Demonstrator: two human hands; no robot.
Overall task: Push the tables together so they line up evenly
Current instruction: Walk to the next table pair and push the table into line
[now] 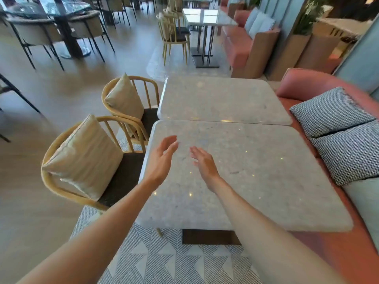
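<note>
Café: two speckled grey tables (225, 140) abut; left hand (162, 160), right hand (205, 167) open, each grip empty.

Glossy speckled stone tables (256, 171), wooden chairs (67, 160).

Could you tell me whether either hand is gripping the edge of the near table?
No, the left hand and right hand are both open above the near table, holding nothing.

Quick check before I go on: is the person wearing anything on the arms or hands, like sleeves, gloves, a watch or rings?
Nothing shows. Both forearms are bare up to the frame's edge, with no sleeves in view. The left hand and right hand have no gloves, and no watch, bands or rings show.
</note>
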